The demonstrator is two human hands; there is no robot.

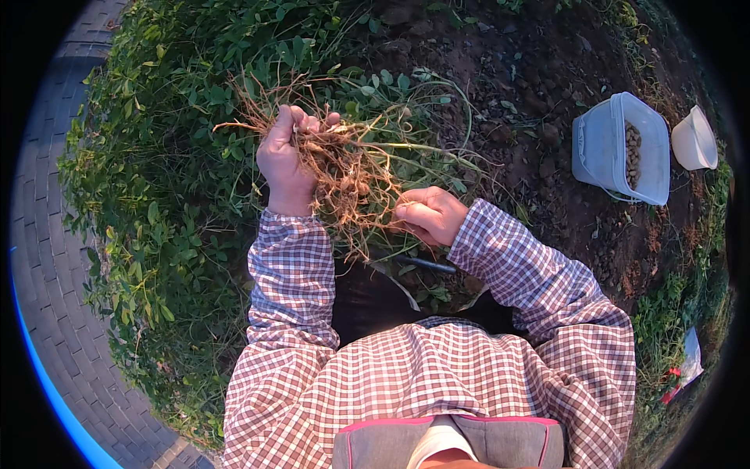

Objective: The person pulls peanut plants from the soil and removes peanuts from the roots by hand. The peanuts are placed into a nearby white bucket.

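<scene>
My left hand (pixel 286 161) grips a tangled clump of peanut plant roots (pixel 345 182), with soil and a few pods among the strands. Green stems run from the clump to the right, over the leaves below. At the clump's lower right edge, the fingers of my right hand (pixel 430 216) are closed together on thin root strands; whether a pod is between them is hidden. A clear plastic bucket (pixel 597 146) stands on the soil at the right, tilted in view, with peanuts in their shells (pixel 633 155) inside.
Beyond the bucket is a small white plastic tub (pixel 687 140). Leafy plants (pixel 170 176) grow thickly at the left, beside a brick pavement (pixel 53 234). A dark rod-like handle (pixel 425 264) lies below my right hand. A white and red bag (pixel 690 357) lies at the far right.
</scene>
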